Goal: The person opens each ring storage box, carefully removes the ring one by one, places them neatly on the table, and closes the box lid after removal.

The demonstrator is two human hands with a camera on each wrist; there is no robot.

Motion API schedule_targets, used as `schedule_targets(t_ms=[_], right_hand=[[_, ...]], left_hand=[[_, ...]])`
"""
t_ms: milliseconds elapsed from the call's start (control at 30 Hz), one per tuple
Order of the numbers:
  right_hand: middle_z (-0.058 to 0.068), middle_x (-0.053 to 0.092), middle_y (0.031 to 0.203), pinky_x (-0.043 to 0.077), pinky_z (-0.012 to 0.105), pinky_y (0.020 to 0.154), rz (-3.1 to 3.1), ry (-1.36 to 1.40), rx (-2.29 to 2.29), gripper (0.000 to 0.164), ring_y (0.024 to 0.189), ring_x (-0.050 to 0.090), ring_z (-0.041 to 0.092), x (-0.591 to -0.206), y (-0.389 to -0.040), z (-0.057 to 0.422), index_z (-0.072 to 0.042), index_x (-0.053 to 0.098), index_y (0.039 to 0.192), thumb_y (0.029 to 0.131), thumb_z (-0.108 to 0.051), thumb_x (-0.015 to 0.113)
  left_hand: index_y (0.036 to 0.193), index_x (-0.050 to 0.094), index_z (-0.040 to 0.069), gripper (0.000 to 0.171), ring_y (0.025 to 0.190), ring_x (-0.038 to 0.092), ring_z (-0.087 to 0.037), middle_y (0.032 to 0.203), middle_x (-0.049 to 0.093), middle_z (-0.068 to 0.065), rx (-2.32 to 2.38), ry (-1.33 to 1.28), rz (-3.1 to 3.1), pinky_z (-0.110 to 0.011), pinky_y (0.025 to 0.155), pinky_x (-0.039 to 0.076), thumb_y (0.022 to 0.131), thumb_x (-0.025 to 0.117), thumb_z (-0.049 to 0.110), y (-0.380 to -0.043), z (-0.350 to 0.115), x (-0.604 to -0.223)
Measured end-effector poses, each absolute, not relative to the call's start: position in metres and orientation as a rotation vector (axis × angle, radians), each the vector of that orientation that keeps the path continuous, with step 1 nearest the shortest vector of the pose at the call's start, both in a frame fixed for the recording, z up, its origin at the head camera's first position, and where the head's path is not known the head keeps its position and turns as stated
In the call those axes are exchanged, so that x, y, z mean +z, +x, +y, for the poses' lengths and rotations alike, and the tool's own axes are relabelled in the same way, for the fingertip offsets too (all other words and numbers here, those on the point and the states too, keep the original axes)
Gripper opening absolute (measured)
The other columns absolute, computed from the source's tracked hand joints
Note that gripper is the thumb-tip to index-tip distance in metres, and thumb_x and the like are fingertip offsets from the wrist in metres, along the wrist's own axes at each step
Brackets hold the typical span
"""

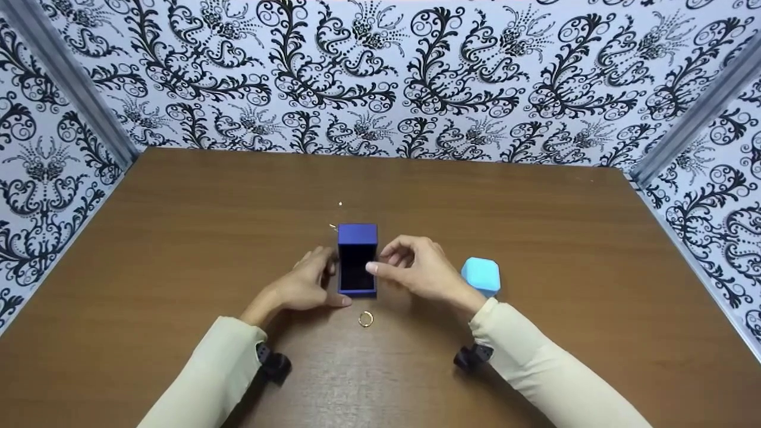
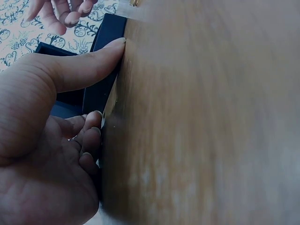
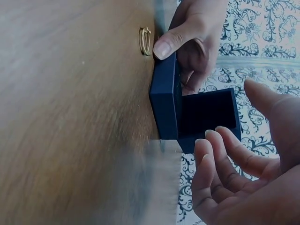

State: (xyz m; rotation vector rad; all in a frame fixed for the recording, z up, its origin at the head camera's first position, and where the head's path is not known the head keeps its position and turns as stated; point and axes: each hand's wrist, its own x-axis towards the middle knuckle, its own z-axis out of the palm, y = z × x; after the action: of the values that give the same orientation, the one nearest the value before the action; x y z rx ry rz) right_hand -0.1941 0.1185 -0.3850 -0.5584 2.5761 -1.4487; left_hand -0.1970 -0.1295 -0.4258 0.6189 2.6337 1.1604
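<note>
A dark blue ring box [image 1: 358, 233] stands on the table with its lid raised and its dark inside facing me. My left hand [image 1: 303, 285] holds the box's left side, the thumb at the front corner and the other fingers bent beside it. In the left wrist view the thumb lies across the box's base [image 2: 105, 35]. My right hand [image 1: 425, 270] hovers at the box's right, fingers loosely bent and thumb apart from them, holding nothing. In the right wrist view its fingertips overlap the raised lid [image 3: 206, 112]. A gold ring [image 1: 365, 319] lies in front of the box.
A light blue rounded box [image 1: 481, 274] sits to the right, beside my right wrist. Behind the ring box are a small shiny piece [image 1: 333, 226] and a tiny white speck [image 1: 340, 204]. Patterned panels [image 1: 380, 77] border the wooden table [image 1: 535, 202] at the back and sides.
</note>
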Motion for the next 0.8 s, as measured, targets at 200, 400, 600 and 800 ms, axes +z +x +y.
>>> schedule_targets(t_ms=[200, 400, 600, 800], right_hand=[[0.002, 0.069, 0.085, 0.053, 0.031, 0.068, 2.567, -0.463, -1.487, 0.038, 0.075, 0.063, 0.017, -0.385, -0.201, 0.119, -0.004, 0.071, 0.105, 0.086, -0.035, 0.082], [0.004, 0.07, 0.09, 0.053, 0.032, 0.072, 2.537, -0.401, -1.531, 0.039, 0.08, 0.064, 0.02, -0.383, -0.206, 0.118, -0.004, 0.07, 0.109, 0.089, -0.036, 0.079], [0.01, 0.069, 0.094, 0.055, 0.037, 0.073, 2.515, -0.341, -1.582, 0.04, 0.084, 0.068, 0.033, -0.384, -0.21, 0.114, -0.002, 0.068, 0.113, 0.092, -0.035, 0.076], [0.021, 0.069, 0.095, 0.056, 0.046, 0.067, 2.458, -0.289, -1.627, 0.041, 0.079, 0.069, 0.041, -0.387, -0.213, 0.11, -0.002, 0.067, 0.114, 0.095, -0.037, 0.072]], left_hand=[[0.112, 0.054, 0.005, 0.057, 0.097, 0.044, -0.028, 0.101, 0.05, -0.007, 1.152, 0.621, 2.635, -0.049, 0.093, 0.034, 0.073, 0.091, 0.024, -0.198, -0.129, -0.425], [0.112, 0.054, 0.005, 0.056, 0.098, 0.044, -0.028, 0.101, 0.05, -0.008, 1.144, 0.622, 2.634, -0.05, 0.095, 0.034, 0.074, 0.09, 0.024, -0.198, -0.129, -0.424], [0.115, 0.054, 0.005, 0.058, 0.099, 0.045, -0.029, 0.102, 0.05, -0.008, 1.142, 0.617, 2.635, -0.049, 0.093, 0.035, 0.073, 0.091, 0.024, -0.197, -0.129, -0.424], [0.12, 0.053, 0.006, 0.063, 0.099, 0.043, -0.027, 0.102, 0.05, -0.007, 1.146, 0.626, 2.631, -0.047, 0.092, 0.034, 0.073, 0.091, 0.026, -0.196, -0.13, -0.424]])
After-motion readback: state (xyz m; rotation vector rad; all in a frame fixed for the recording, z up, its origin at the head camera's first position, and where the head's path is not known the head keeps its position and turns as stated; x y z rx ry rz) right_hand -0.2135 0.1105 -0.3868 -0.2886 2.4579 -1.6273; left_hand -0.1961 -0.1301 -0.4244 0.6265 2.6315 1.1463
